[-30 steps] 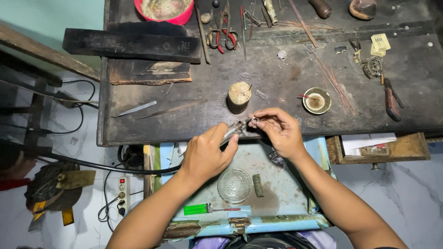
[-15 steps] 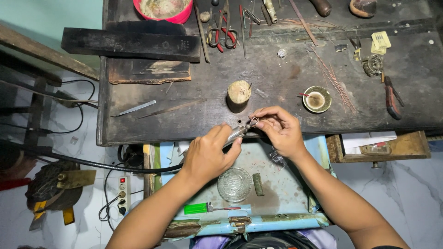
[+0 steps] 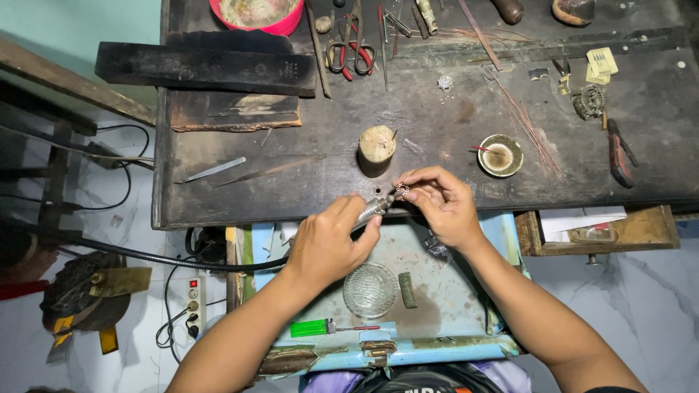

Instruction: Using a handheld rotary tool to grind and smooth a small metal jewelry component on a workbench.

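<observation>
My left hand (image 3: pixel 329 241) grips a metal rotary handpiece (image 3: pixel 375 209) fed by a black flexible shaft (image 3: pixel 145 256). Its tip meets a small silvery ornament (image 3: pixel 403 190) pinched in the fingers of my right hand (image 3: pixel 440 205). Both hands hover at the front edge of a dark wooden workbench (image 3: pixel 306 182), just in front of a short wooden peg (image 3: pixel 376 148).
Below the hands an open pale-blue drawer (image 3: pixel 437 291) holds a glass dish (image 3: pixel 370 290) and a green lighter (image 3: pixel 309 328). On the bench lie a small round dish (image 3: pixel 500 155), thin copper wires (image 3: pixel 528 124), red-handled scissors (image 3: pixel 348 49), pliers (image 3: pixel 619 153), a black block (image 3: pixel 204 69) and a red bowl (image 3: pixel 255 14).
Both hands have stayed at the bench edge, shifting only slightly. The handpiece tip remains against the small piece.
</observation>
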